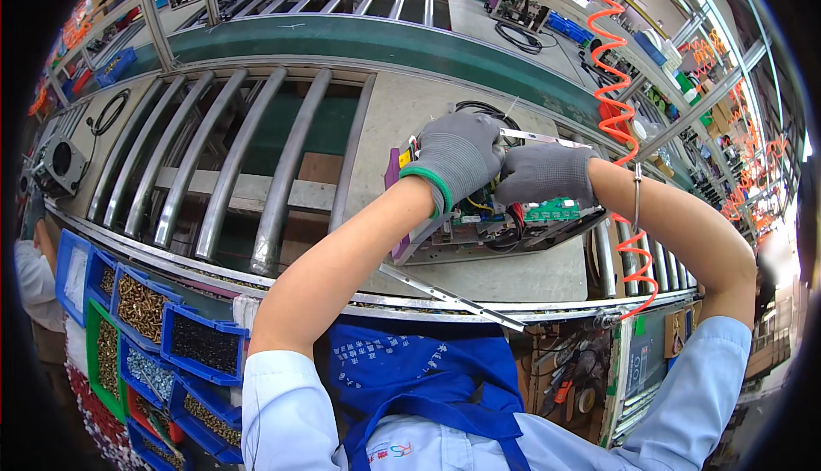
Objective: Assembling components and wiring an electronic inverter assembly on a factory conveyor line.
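Note:
An opened electronic unit (547, 230) with green circuit boards, red, black and yellow wires and a purple piece at its left sits on a pale board in front of me. Above its middle, my left hand (457, 155), in a grey glove with a green cuff, is closed with its fingers bent down. My right hand (547, 176), also gloved in grey, is curled closed beside it, over the boards. Whatever the fingers hold is hidden by the gloves. A perforated metal strip (547, 138) runs along the far side, its left end at my left hand's fingers.
Another perforated strip (453, 298) lies across the near edge of the pale board (522, 276). Metal rollers (227, 163) stretch to the left. Blue bins (203, 343) of screws stand at lower left. A coiled orange hose (609, 69) hangs at right. A person's arm shows far left.

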Demonstrator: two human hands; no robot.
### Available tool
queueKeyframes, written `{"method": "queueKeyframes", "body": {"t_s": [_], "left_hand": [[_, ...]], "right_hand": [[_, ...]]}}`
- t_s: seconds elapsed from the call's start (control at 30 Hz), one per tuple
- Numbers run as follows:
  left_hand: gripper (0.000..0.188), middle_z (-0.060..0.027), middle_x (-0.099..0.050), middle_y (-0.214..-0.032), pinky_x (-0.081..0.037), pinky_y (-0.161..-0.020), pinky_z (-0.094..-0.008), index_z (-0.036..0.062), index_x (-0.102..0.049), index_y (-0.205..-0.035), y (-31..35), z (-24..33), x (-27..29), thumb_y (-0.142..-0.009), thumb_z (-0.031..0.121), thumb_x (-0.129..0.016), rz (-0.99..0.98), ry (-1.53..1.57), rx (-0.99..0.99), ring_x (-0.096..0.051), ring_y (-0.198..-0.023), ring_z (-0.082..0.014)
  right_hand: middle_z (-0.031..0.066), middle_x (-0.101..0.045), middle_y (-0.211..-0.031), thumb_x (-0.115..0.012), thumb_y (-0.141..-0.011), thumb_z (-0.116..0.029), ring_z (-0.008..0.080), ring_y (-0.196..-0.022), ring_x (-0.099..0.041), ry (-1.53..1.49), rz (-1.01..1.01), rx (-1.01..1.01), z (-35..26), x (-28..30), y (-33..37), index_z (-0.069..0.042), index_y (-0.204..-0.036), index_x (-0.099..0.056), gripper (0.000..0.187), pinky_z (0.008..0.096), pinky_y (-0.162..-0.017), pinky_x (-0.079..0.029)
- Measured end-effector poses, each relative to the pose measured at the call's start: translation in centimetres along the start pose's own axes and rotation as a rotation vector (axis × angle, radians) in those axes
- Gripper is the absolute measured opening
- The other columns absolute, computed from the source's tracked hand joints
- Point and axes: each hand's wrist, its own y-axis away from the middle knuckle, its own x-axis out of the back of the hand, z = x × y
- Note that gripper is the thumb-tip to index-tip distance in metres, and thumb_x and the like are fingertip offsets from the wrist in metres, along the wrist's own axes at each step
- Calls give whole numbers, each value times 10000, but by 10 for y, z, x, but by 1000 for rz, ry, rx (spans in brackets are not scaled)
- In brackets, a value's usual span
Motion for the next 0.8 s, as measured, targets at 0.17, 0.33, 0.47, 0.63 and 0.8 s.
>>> {"method": "queueKeyframes", "body": {"t_s": [0.17, 0.33, 0.47, 0.63, 0.8], "left_hand": [[279, -122, -666, -919, -510, -780, -387, 116, -686, -958, 0, -3, 1, -827, 318, -545, -8, -18, 4, -646, -867, -273], [268, -130, -665, -921, -509, -784, -394, 114, -690, -918, -1, -4, 0, -830, 310, -530, -39, -19, 19, -645, -879, -279], [254, -132, -665, -910, -509, -788, -396, 108, -686, -877, -1, -2, -1, -833, 291, -516, -54, -17, 15, -640, -896, -288], [241, -120, -661, -926, -496, -810, -388, 98, -678, -886, -1, -2, -4, -825, 286, -541, -40, 15, 29, -633, -909, -271], [228, -105, -664, -920, -497, -798, -393, 121, -689, -895, -1, -4, -6, -810, 287, -558, -17, 13, -17, -635, -897, -273]], "right_hand": [[109, -604, -682, -609, -673, -345, 195, -620, -573, -110, -100, -28, -6, 6, -8, -11, -820, -650, 367, 313, -563, -446], [114, -621, -724, -629, -666, -359, 205, -635, -587, -150, -188, -62, 1, 6, -17, -7, -859, -654, 402, 321, -579, -458], [158, -670, -856, -602, -679, -419, 274, -765, -636, 106, -34, 19, 1, -2, -19, -45, -919, -678, 451, 350, -697, -481], [217, -650, -851, -546, -710, -388, 335, -809, -637, 95, 131, -15, -4, -15, -2, -13, -894, -668, 435, 389, -716, -485], [225, -637, -792, -548, -750, -414, 348, -759, -620, 51, 106, 6, -7, -8, 5, 11, -873, -664, 458, 424, -704, -469]]}}
